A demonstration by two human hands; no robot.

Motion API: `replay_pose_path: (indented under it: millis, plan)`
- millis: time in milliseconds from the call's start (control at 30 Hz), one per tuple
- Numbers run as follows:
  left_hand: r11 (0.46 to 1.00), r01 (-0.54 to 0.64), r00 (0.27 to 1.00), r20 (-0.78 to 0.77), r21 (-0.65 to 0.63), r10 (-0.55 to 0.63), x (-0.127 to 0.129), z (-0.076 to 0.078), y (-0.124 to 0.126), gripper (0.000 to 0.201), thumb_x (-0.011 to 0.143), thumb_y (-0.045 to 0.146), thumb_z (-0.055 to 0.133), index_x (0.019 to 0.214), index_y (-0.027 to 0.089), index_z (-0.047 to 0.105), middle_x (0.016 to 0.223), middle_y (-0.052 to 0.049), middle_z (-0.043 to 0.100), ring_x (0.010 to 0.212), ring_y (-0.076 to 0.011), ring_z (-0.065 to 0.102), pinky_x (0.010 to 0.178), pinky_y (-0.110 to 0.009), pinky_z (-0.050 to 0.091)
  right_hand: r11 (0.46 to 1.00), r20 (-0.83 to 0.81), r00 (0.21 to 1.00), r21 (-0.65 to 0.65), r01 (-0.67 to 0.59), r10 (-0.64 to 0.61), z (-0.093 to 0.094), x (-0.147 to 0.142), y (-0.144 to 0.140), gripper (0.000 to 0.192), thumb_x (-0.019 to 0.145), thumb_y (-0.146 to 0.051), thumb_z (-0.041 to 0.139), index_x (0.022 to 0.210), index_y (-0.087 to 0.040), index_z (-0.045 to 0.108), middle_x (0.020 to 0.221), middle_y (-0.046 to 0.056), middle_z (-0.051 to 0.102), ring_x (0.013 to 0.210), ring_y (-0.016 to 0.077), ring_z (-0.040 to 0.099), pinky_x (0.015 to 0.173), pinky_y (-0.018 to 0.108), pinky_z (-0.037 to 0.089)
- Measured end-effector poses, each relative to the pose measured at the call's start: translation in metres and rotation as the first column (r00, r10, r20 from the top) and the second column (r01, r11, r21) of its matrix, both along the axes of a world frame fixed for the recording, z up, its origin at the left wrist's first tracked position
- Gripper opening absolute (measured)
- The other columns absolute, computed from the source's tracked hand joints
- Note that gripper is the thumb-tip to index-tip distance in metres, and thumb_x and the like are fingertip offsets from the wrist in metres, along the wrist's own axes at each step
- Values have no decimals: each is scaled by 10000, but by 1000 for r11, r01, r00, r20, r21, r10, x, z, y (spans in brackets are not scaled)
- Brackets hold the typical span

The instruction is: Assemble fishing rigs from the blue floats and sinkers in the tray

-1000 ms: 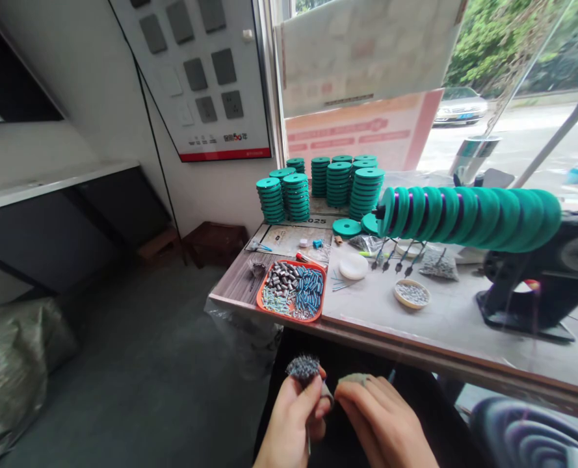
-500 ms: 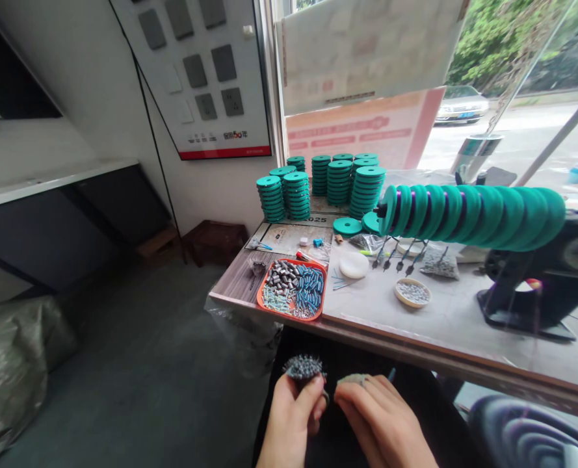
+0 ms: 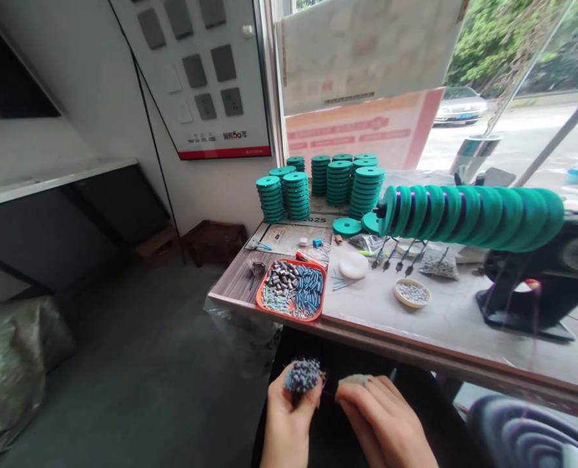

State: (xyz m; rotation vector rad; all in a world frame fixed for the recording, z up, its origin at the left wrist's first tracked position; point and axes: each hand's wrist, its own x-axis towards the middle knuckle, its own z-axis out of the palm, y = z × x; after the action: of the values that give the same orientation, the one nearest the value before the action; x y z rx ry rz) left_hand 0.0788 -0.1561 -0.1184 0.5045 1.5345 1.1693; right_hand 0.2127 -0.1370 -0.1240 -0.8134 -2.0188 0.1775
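My left hand (image 3: 289, 406) is closed around a bundle of thin pieces (image 3: 303, 377), whose crowded blue-grey ends point up at me. What kind of pieces they are, I cannot make out. To its right is my right hand (image 3: 381, 413), fingers curled and pressed together at the tips; anything pinched there is hidden. A small blue tip (image 3: 393, 374) shows just behind its knuckles. Both hands are over my dark-clothed lap, below the table's front edge, with a small gap between them.
An orange tray (image 3: 258, 300) of small metal and blue parts sits at the table's front left. Beside it lie a white disc (image 3: 354, 265) and a dish of grey pieces (image 3: 411, 294). Green spools (image 3: 338, 182) are stacked behind; more fill a rod (image 3: 469, 214) on a black machine (image 3: 527, 286).
My left hand has turned a little, tilting the bundle's ends more toward me, and has shifted slightly left. My right hand has hardly moved.
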Motion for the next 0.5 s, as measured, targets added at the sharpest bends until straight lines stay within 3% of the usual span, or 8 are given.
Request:
replay_pose_path:
  millis: [100,233,333,500]
  plan:
    - [996,14,974,229,-86,6,0,0,0,383,548,370,714,755,164,466,524,72,447,461,38,377,461,-81,311,1000,34,999,13,17,-17,-2,-1,0,159,872,-104,369,771,-171,472,608,-6,501,527,99,450,522,214,340]
    - [974,89,846,532,-210,37,-1,5,4,314,568,282,654,679,192,374,389,105,269,344,36,229,394,-91,121,998,77,996,49,30,-33,-7,-2,0,200,878,-105,340,747,-174,474,588,-3,478,522,114,423,527,229,311]
    - [961,129,776,628,-245,56,-1,9,7,255,612,238,594,647,189,346,366,102,250,317,26,220,404,-104,72,997,84,995,72,38,-44,-10,-2,1,213,883,-113,333,741,-172,480,589,1,475,528,119,413,537,233,296]
    - [955,127,752,654,-267,83,0,11,6,221,646,220,550,629,181,333,359,99,245,302,25,227,429,-113,29,998,106,994,64,29,-36,-11,-3,1,208,868,-92,335,742,-172,481,604,2,482,544,124,411,555,238,288]
